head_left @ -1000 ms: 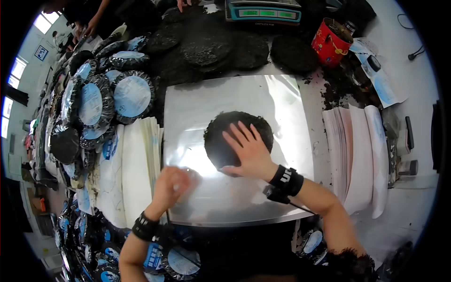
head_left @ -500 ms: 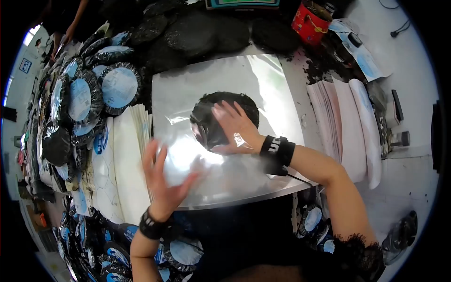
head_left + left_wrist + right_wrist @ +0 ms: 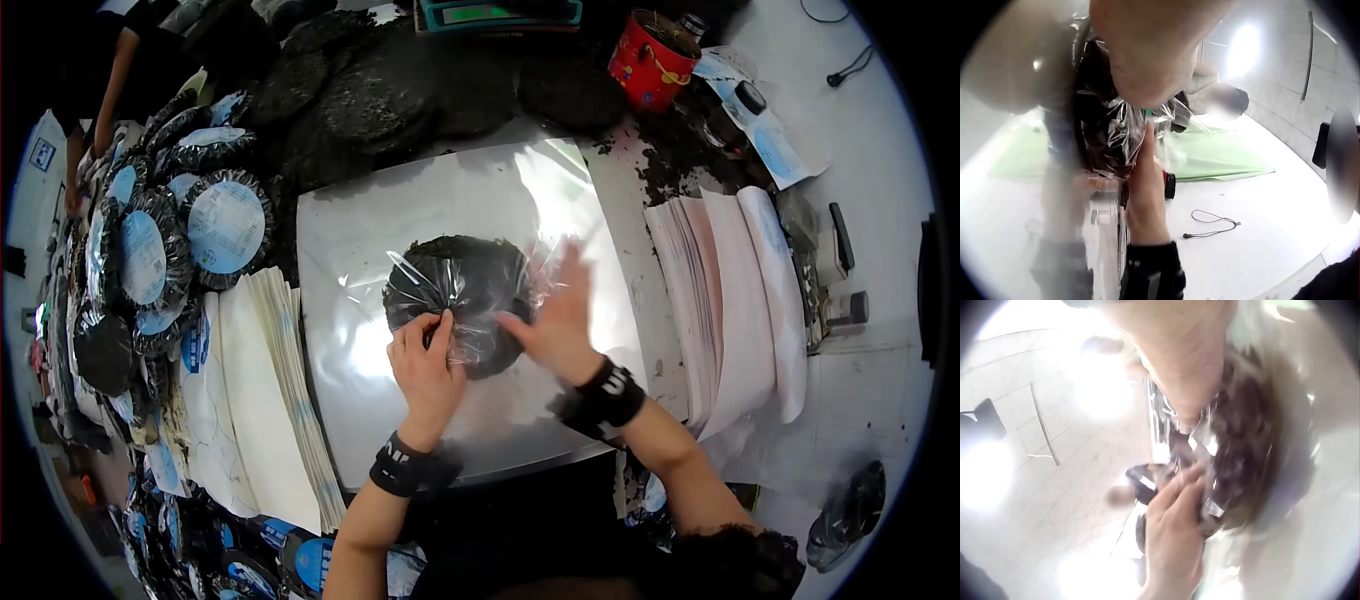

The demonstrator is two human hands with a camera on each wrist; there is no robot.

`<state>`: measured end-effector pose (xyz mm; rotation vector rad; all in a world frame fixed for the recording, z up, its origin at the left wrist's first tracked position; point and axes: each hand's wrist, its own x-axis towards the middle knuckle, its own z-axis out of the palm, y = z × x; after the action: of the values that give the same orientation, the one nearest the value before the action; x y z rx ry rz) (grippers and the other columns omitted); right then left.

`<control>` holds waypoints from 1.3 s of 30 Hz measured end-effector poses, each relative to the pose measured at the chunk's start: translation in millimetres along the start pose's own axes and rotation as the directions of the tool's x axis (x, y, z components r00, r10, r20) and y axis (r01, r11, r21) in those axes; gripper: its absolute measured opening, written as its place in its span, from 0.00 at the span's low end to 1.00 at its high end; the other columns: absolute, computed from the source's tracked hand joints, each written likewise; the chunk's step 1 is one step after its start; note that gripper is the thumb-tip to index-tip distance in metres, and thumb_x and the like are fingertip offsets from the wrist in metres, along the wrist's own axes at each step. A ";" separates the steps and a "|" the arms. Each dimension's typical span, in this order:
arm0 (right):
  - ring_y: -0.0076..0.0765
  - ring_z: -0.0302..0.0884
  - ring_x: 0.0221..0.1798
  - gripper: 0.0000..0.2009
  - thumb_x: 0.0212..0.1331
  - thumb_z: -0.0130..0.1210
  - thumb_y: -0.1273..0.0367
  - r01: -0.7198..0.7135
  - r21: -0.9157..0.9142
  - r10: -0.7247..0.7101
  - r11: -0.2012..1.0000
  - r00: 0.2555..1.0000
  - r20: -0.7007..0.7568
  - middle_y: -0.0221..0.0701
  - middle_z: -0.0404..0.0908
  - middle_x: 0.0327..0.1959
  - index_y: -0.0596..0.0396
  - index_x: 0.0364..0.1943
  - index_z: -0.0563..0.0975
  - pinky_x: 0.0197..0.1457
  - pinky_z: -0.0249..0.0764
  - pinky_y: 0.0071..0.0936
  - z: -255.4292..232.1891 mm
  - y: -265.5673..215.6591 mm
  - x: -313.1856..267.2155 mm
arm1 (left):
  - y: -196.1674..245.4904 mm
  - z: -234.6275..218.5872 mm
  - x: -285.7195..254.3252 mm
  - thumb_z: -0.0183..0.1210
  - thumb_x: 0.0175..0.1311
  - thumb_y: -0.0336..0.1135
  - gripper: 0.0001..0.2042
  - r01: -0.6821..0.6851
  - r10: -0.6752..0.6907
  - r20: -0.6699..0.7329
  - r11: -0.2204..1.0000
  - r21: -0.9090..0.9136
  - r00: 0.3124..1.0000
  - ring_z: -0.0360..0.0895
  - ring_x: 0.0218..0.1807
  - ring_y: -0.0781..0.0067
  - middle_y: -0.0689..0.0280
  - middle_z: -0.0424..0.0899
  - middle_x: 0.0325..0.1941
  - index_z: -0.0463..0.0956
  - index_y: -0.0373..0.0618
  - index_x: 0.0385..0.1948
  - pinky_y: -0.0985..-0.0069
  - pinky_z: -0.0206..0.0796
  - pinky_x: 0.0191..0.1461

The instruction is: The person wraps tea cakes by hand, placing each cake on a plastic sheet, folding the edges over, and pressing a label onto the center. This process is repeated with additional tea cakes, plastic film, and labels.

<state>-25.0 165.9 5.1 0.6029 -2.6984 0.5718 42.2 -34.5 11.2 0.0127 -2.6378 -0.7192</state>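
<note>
Hands: left hand (image 3: 428,368) and right hand (image 3: 556,322) work close together over a round, dark, pressed cake (image 3: 462,300) at the middle of the bench (image 3: 880,200).
Left hand: fingers curl and pinch gathered folds of a clear, crinkled plastic sheet (image 3: 470,225) against the near edge of the cake; black wristband (image 3: 402,467) on the wrist.
Right hand: blurred, fingers spread and nearly straight, lying on the plastic at the cake's right edge; whether it grips the film cannot be told.
Cake: lies on the plastic sheet, which is drawn up over its top in shiny creases.
Left wrist view: wrinkled film over the dark cake (image 3: 1107,119), a finger of the other hand (image 3: 1146,187) alongside.
Left of the sheet: stack of white paper sheets (image 3: 262,400); beyond it, a heap of wrapped dark cakes with round pale-blue labels (image 3: 215,225).
Behind: bare dark cakes (image 3: 380,95), a red can (image 3: 652,45) and a teal scale (image 3: 495,12).
Right: second pile of white paper (image 3: 735,290).
</note>
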 end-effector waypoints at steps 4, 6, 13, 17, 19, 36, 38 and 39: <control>0.75 0.59 0.72 0.38 0.59 0.66 0.52 -0.297 0.707 0.104 0.642 0.947 0.303 0.58 0.66 0.70 0.55 0.71 0.69 0.75 0.55 0.65 -8.9 -40.9 27.6 | 6.8 -19.4 14.1 0.72 0.49 0.36 0.34 0.002 0.005 0.050 0.990 -0.141 0.999 0.74 0.54 0.52 0.56 0.76 0.55 0.74 0.41 0.62 0.52 0.62 0.59; 0.66 0.65 0.69 0.32 0.56 0.68 0.53 -0.384 0.715 0.052 0.584 0.897 0.439 0.50 0.75 0.64 0.53 0.63 0.76 0.72 0.59 0.59 5.2 -22.3 17.4 | 8.8 -10.3 15.4 0.73 0.46 0.39 0.38 0.109 -0.101 0.044 0.962 -0.250 0.994 0.73 0.52 0.52 0.56 0.75 0.54 0.71 0.40 0.64 0.51 0.62 0.57; 0.53 0.77 0.54 0.29 0.53 0.69 0.51 -0.008 0.634 0.005 0.773 1.000 0.006 0.41 0.82 0.48 0.51 0.56 0.79 0.59 0.71 0.45 8.3 -32.6 54.1 | 1.4 -26.9 52.2 0.79 0.34 0.58 0.49 -0.197 0.203 -0.077 0.978 0.073 0.976 0.73 0.50 0.55 0.61 0.77 0.48 0.73 0.42 0.64 0.59 0.64 0.53; 0.52 0.76 0.48 0.34 0.49 0.73 0.54 0.138 0.320 -0.175 0.937 0.981 0.088 0.40 0.80 0.46 0.57 0.59 0.77 0.50 0.70 0.44 24.2 -15.4 44.9 | -20.2 1.8 30.8 0.81 0.31 0.56 0.51 0.063 -0.050 0.171 0.995 -0.072 0.984 0.73 0.50 0.56 0.58 0.76 0.51 0.72 0.41 0.63 0.59 0.64 0.55; 0.53 0.75 0.52 0.30 0.49 0.72 0.55 0.187 0.452 -0.253 0.872 0.963 0.089 0.42 0.78 0.50 0.58 0.54 0.78 0.59 0.70 0.46 -1.2 -18.3 81.9 | -28.9 4.2 27.1 0.82 0.28 0.56 0.60 -0.151 0.133 0.194 0.985 0.081 0.972 0.73 0.50 0.54 0.56 0.76 0.51 0.64 0.36 0.71 0.62 0.65 0.54; 0.56 0.77 0.55 0.20 0.61 0.58 0.65 0.059 0.592 0.008 0.804 0.994 -0.111 0.45 0.79 0.51 0.60 0.54 0.76 0.60 0.73 0.45 20.5 -56.4 69.9 | -25.5 21.0 50.5 0.68 0.54 0.34 0.27 -0.204 0.203 0.099 0.979 -0.004 0.974 0.74 0.57 0.48 0.52 0.79 0.54 0.74 0.36 0.57 0.53 0.64 0.60; 0.57 0.75 0.58 0.19 0.63 0.53 0.68 0.047 0.653 0.007 0.756 0.997 -0.080 0.47 0.78 0.55 0.62 0.57 0.74 0.64 0.71 0.46 26.2 -65.7 54.7 | -26.9 26.9 41.7 0.68 0.53 0.34 0.32 -0.192 0.191 -0.031 0.981 -0.024 0.981 0.74 0.57 0.49 0.54 0.79 0.54 0.72 0.34 0.63 0.55 0.65 0.59; 0.57 0.75 0.60 0.19 0.64 0.50 0.70 0.051 0.694 -0.004 0.719 0.998 -0.069 0.47 0.78 0.56 0.62 0.58 0.74 0.66 0.69 0.47 31.2 -71.3 52.0 | -17.4 14.4 45.2 0.68 0.52 0.34 0.30 -0.168 0.158 -0.101 0.980 -0.103 0.982 0.73 0.57 0.49 0.54 0.79 0.55 0.73 0.35 0.60 0.56 0.64 0.59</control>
<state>-43.6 75.4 20.0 0.7759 -2.3385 1.6053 -6.5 -47.8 8.6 -0.1954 -2.4727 -0.7877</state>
